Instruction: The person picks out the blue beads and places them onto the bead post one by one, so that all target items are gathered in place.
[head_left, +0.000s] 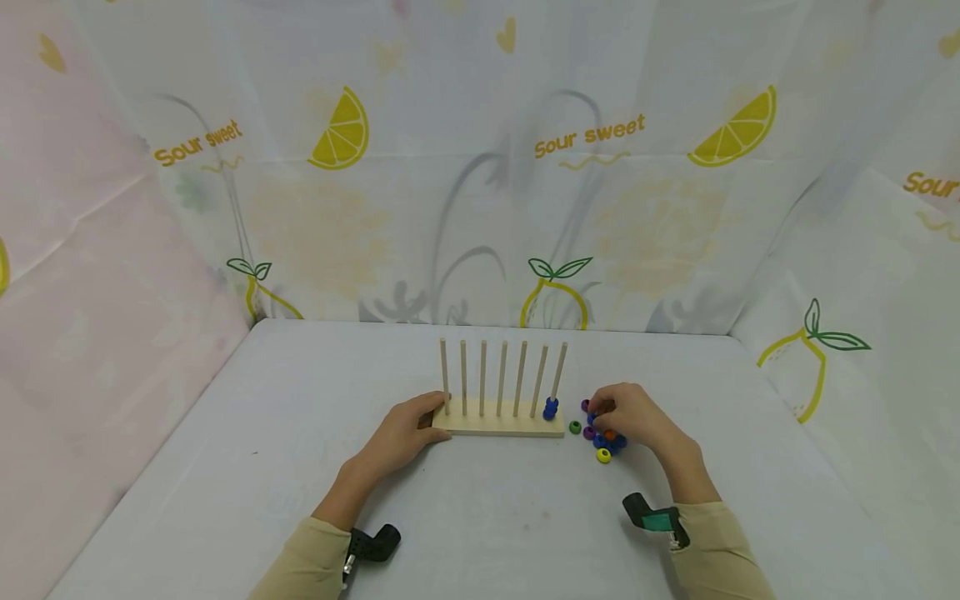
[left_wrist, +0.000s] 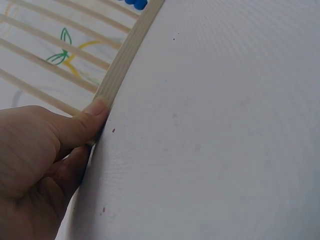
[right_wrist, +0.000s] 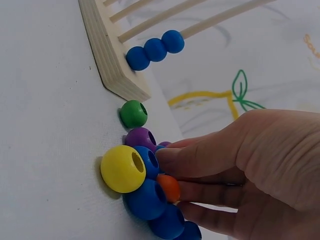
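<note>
A wooden peg stand with several upright rods stands on the table. My left hand grips the left end of its base, with the thumb along the front edge. On the rightmost rod sit three blue beads, stacked at the bottom. To the right of the stand, my right hand reaches down into a loose pile of beads, its thumb and fingers pinching a blue bead that is mostly hidden. Around the fingertips lie a purple bead, an orange bead and several more blue beads.
A green bead lies between the stand and the pile, close to the base's right end. A yellow bead rests at the pile's near side. Behind the white table hangs a cloth printed with lemons, which also encloses both sides.
</note>
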